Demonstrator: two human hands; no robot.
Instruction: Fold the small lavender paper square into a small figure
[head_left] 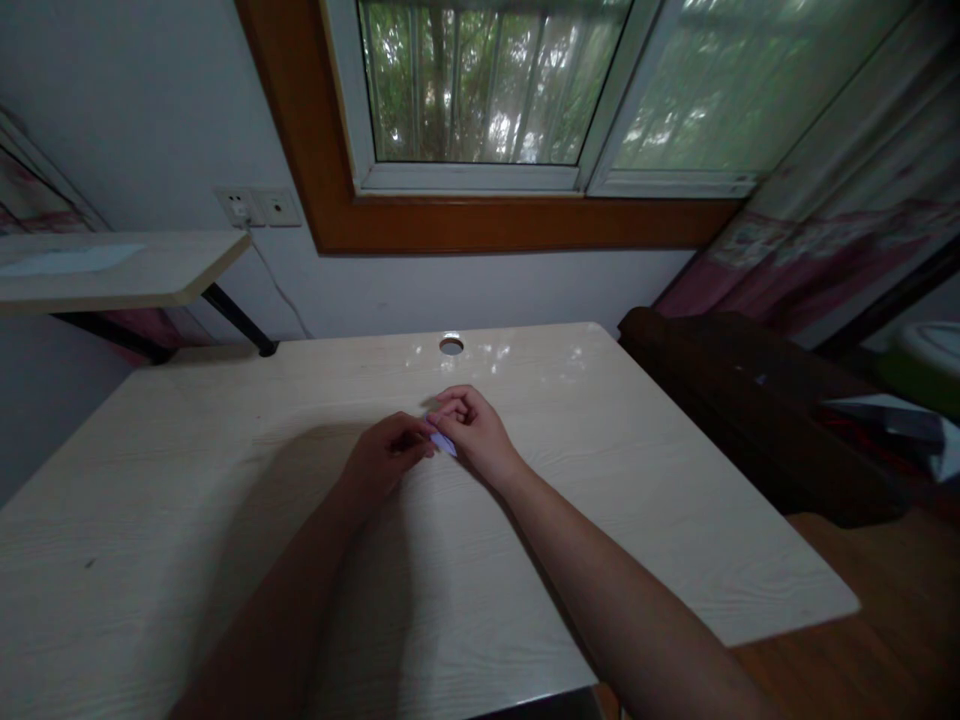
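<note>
Between my two hands, over the middle of the table, is a small piece of pale purple paper that looks folded. My left hand pinches its left side with thumb and fingers. My right hand grips its upper right side, the thumb lying on top. The fingers cover most of the paper, so only a pointed lower part shows and its full shape is hidden. Both hands are low over the wood-grain table.
A round cable hole is near the table's back edge. At the left stands a raised shelf on black legs, with a white cord behind it. A dark wooden piece of furniture is beyond the right edge.
</note>
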